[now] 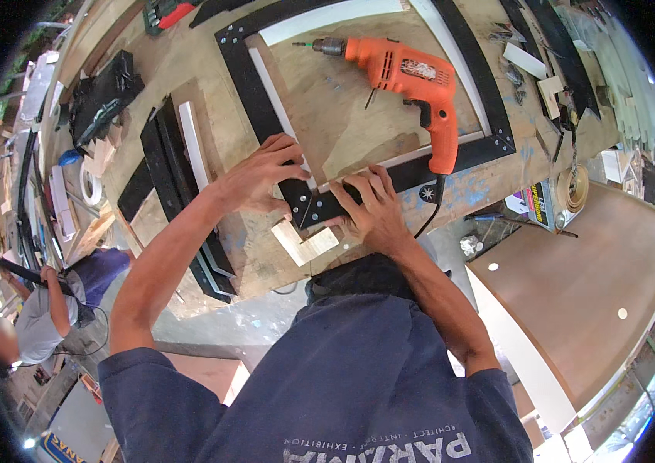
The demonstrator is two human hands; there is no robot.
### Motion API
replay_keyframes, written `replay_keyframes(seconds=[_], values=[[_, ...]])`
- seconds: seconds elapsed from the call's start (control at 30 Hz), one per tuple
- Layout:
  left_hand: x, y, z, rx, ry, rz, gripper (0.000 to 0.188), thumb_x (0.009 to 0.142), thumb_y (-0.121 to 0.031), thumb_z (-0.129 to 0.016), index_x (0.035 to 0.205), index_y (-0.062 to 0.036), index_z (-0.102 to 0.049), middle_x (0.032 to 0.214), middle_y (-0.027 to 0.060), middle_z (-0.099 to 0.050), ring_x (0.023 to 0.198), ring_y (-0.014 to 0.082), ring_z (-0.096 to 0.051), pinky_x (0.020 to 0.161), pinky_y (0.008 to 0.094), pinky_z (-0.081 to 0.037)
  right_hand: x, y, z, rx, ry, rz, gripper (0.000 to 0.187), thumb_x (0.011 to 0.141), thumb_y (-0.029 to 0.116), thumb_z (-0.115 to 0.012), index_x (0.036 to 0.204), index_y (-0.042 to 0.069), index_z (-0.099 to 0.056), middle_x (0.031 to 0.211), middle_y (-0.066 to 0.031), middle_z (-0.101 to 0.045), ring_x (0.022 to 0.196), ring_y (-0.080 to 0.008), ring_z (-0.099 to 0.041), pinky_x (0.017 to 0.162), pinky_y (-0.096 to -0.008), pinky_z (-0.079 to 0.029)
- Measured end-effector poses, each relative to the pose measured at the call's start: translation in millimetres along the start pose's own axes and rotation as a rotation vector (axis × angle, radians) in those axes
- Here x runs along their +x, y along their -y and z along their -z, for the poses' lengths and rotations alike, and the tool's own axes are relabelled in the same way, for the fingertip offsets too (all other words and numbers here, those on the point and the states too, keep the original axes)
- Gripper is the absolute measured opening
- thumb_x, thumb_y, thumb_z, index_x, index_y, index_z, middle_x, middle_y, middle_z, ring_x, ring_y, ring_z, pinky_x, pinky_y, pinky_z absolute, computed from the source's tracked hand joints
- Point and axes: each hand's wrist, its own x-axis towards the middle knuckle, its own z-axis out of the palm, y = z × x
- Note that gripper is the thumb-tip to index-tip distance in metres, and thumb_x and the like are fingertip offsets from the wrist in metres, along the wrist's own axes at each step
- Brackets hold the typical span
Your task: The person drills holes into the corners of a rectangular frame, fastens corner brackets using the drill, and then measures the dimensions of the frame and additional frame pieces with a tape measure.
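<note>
Hands pressed flat on the near corner of a black rectangular frame with a white inner edge (281, 127), which lay on the scuffed plywood table (343, 92). The left hand (262, 174) rested open, fingers spread over the frame's left rail; the right hand (370, 204) lay open on the bottom rail, gripping nothing. An orange plastic power drill with a metal chuck (412, 81) lay inside the frame, untouched. Pale wooden offcuts (304, 243) sat just below the corner. Black and white strips (181, 154) lay stacked to the left. No container showed its contents clearly.
</note>
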Motion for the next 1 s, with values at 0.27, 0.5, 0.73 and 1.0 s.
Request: replay_keyframes(seconds=[0.27, 0.5, 0.73, 1.0], values=[[1, 7, -6, -0.062, 0.032, -0.005, 0.067, 0.048, -0.017, -0.093, 0.11, -0.0111, -0.068, 0.123, 0.0114, -0.051, 0.129, 0.0381, -0.04, 0.113, 0.052, -0.03, 3, 7, -4, -0.035, 0.013, -0.064, 0.066, 0.066, 0.037, -0.083, 0.124, 0.008, -0.067, 0.118, -0.0087, -0.053, 0.117, -0.0302, -0.051, 0.109, -0.0571, -0.039], [0, -4, -5, -0.031, 0.066, -0.001, 0.062, 0.049, -0.017, -0.093, 0.105, -0.0129, -0.068, 0.114, 0.0114, -0.048, 0.124, 0.038, -0.041, 0.112, 0.0508, -0.032, 1, 4, -3, -0.061, 0.007, -0.044, 0.07, 0.066, 0.036, -0.085, 0.128, 0.011, -0.064, 0.12, -0.0078, -0.052, 0.118, -0.0298, -0.051, 0.111, -0.0547, -0.039], [-7, -2, -15, -0.029, -0.006, -0.001, 0.066, 0.05, -0.02, -0.093, 0.112, -0.014, -0.069, 0.12, 0.0112, -0.049, 0.129, 0.0406, -0.039, 0.113, 0.0529, -0.034, 1, -1, -7, -0.049, -0.026, -0.056, 0.073, 0.063, 0.029, -0.086, 0.13, 0.014, -0.063, 0.121, -0.0074, -0.053, 0.118, -0.0302, -0.053, 0.113, -0.0548, -0.038], [-19, -1, -28, -0.049, -0.081, 0.011, 0.08, 0.049, -0.029, -0.093, 0.125, -0.0172, -0.07, 0.13, 0.0114, -0.054, 0.135, 0.0351, -0.047, 0.123, 0.0549, -0.03, -2, 3, -5, -0.026, -0.015, -0.076, 0.074, 0.063, 0.03, -0.086, 0.131, 0.014, -0.063, 0.12, -0.0071, -0.054, 0.117, -0.0299, -0.053, 0.114, -0.0553, -0.038]])
